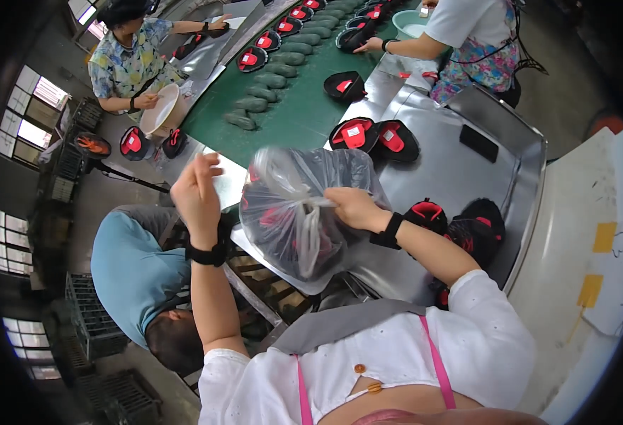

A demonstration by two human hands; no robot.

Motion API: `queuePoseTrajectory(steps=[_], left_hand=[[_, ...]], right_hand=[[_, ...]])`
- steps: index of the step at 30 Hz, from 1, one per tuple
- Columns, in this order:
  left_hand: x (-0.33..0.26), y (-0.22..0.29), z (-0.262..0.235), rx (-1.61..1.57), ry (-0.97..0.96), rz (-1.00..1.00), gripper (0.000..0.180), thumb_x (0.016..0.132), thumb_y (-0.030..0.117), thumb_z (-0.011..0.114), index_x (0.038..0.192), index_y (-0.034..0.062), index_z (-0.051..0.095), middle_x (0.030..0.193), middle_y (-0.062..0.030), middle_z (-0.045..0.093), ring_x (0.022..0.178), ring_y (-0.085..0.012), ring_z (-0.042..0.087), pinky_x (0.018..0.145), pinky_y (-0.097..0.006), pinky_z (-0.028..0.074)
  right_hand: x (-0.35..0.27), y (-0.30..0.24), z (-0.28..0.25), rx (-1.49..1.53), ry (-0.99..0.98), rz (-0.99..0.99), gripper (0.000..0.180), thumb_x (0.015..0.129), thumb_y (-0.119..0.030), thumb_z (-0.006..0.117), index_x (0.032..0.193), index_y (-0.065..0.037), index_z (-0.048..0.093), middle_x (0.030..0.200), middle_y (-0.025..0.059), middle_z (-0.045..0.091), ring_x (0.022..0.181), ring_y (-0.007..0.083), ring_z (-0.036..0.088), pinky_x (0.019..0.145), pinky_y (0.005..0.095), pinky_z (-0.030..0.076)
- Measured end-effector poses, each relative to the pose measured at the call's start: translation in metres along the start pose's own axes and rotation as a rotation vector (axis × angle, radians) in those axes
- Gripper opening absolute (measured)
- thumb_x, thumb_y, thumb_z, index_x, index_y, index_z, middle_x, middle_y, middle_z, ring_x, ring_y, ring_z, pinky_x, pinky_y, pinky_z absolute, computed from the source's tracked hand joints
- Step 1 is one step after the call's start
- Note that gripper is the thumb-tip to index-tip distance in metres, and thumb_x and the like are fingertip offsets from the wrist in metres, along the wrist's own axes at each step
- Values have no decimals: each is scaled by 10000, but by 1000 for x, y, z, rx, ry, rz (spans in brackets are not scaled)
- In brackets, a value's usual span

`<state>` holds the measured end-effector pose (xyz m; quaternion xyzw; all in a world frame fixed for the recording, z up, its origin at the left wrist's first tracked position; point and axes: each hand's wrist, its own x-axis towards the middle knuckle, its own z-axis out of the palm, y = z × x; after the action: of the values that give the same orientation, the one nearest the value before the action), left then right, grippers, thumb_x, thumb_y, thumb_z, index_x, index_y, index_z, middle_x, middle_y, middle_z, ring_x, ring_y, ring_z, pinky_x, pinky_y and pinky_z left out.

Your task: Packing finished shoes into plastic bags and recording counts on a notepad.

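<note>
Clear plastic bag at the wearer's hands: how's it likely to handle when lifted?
Likely floppy: the film of the plastic bag looks thin and creased. Its glossy surface may slip, though the bunched neck gives the right hand something to pinch. The red-and-dark contents will probably shift, being wrapped only in film.

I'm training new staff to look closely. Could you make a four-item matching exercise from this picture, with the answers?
1. Right hand
2. Phone
3. Left hand
4. Belt

A. raised to the left of the bag
B. green
C. holding the bag's gathered neck
D. black, on the metal tray

Pairs: 1-C, 2-D, 3-A, 4-B
</note>
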<state>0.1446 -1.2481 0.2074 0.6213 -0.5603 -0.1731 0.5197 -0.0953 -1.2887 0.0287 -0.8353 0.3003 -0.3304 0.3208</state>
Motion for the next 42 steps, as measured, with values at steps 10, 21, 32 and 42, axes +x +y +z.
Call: queuePoseTrajectory(steps=[10,21,32,42], left_hand=[[-62,-96,62,548,-513,424,338,670,137,640,986,37,573,900,-143,565,819,-314,560,740,-379,461],[-128,-208,-34,52,-168,-309,246,891,197,510,796,-20,577,589,3,485,548,-90,442,522,-248,380],[-100,-121,-38,-627,-234,-252,176,934,167,383,868,32,476,869,-47,538,880,-116,534,803,-273,444],[-125,-138,-66,-135,293,-63,236,750,-62,480,975,6,459,1215,-127,429,1141,-241,404,983,-342,303]], right_hand=[[12,-42,-28,-104,129,-2,174,702,-203,621,735,-68,516,624,130,555,613,353,572,526,417,431],[-95,88,-79,-284,372,590,150,670,-13,537,815,-44,507,711,128,514,692,251,523,656,358,422],[19,-41,21,-212,102,-96,295,751,-151,582,1019,-28,564,972,160,602,913,324,564,819,407,438],[-3,-52,18,-374,14,-139,113,664,-115,614,715,-79,519,736,61,534,727,265,528,654,379,423]])
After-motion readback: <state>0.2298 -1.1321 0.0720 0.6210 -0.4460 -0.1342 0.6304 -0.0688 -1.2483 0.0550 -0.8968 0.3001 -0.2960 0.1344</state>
